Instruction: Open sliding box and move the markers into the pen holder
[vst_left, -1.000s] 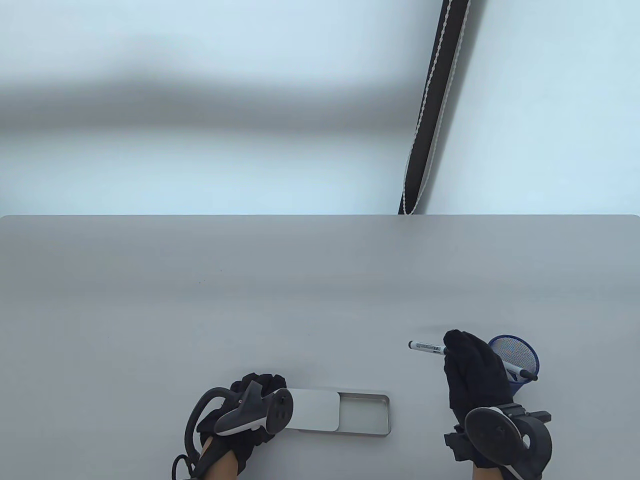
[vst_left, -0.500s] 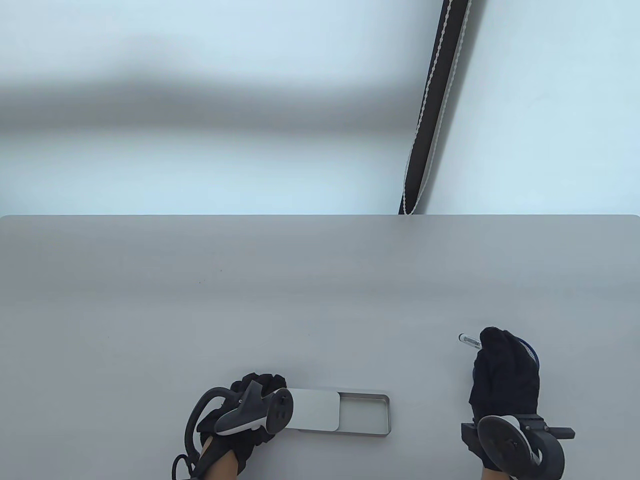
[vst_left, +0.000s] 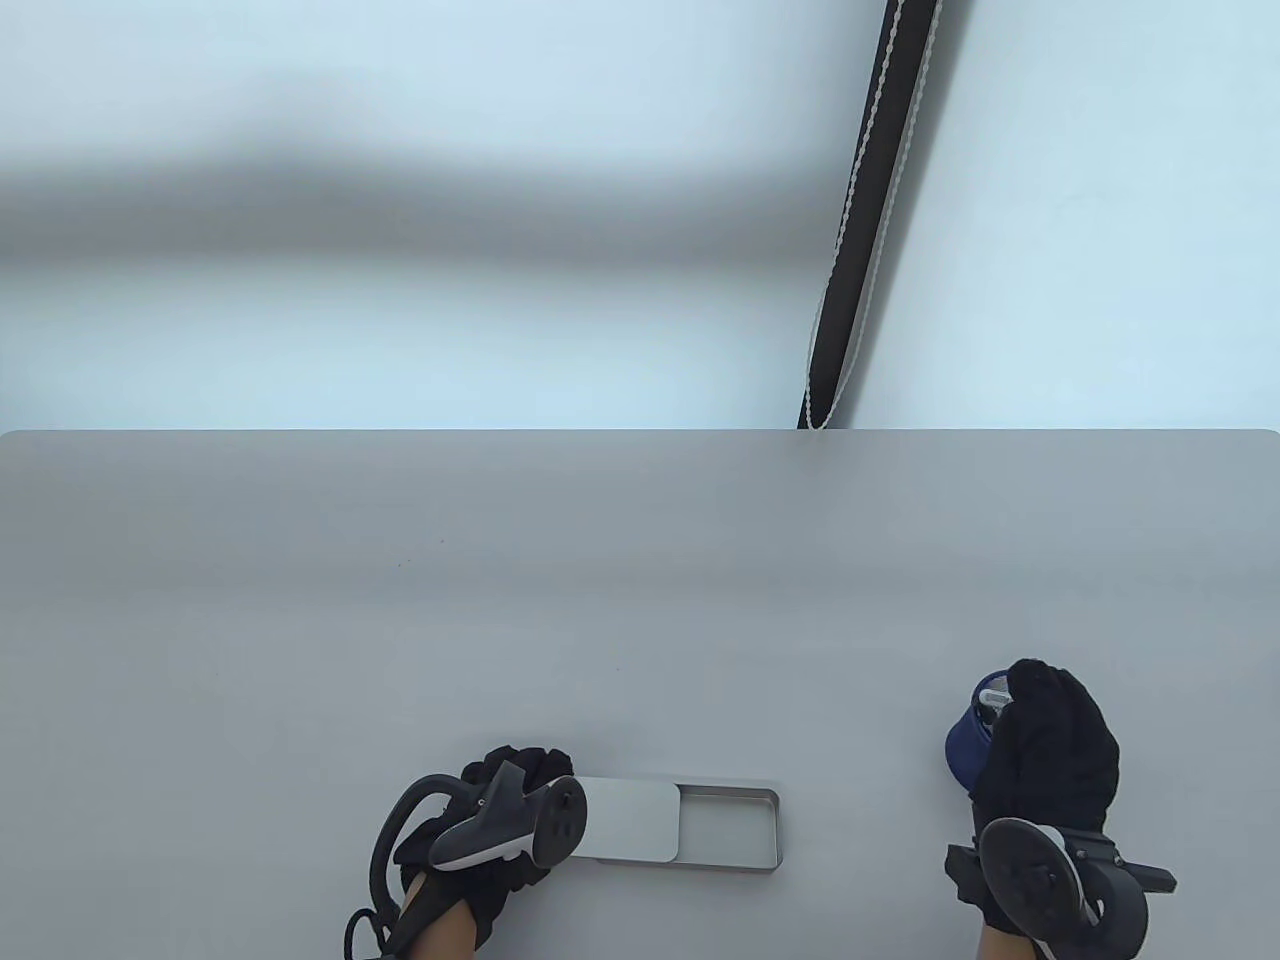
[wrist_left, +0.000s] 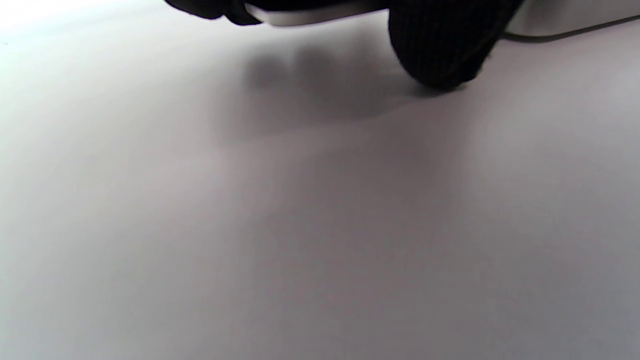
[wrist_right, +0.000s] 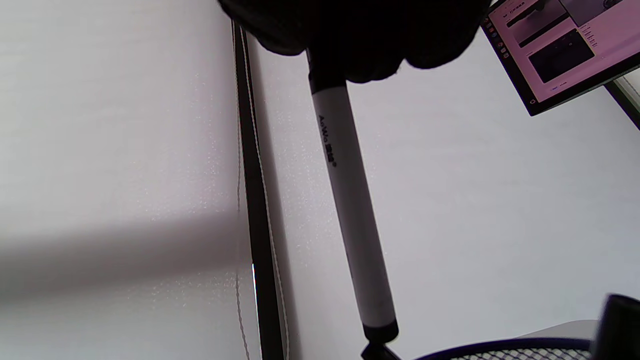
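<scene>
Near the front edge lies the metal sliding box (vst_left: 728, 826), its lid (vst_left: 630, 820) pushed left and the uncovered tray part empty. My left hand (vst_left: 530, 768) grips the box's left end; the left wrist view shows the box edge (wrist_left: 310, 17) under the fingers and the thumb (wrist_left: 440, 50) on the table. My right hand (vst_left: 1050, 745) holds a white marker (wrist_right: 350, 200) nearly upright by its upper end, tip down over the blue mesh pen holder (vst_left: 962, 748). The holder's rim (wrist_right: 500, 347) lies just under the marker's dark end. From above, the hand hides most of the holder.
A dark object (wrist_right: 620, 320) stands at the holder's right side, too cropped to name. A black strap with white cord (vst_left: 860, 220) hangs behind the table's far edge. A lit screen (wrist_right: 560, 50) shows in the right wrist view.
My right hand has moved right with the marker and turned it from lying across to upright over the pen holder, which it now mostly covers. The left hand and box have not moved.
</scene>
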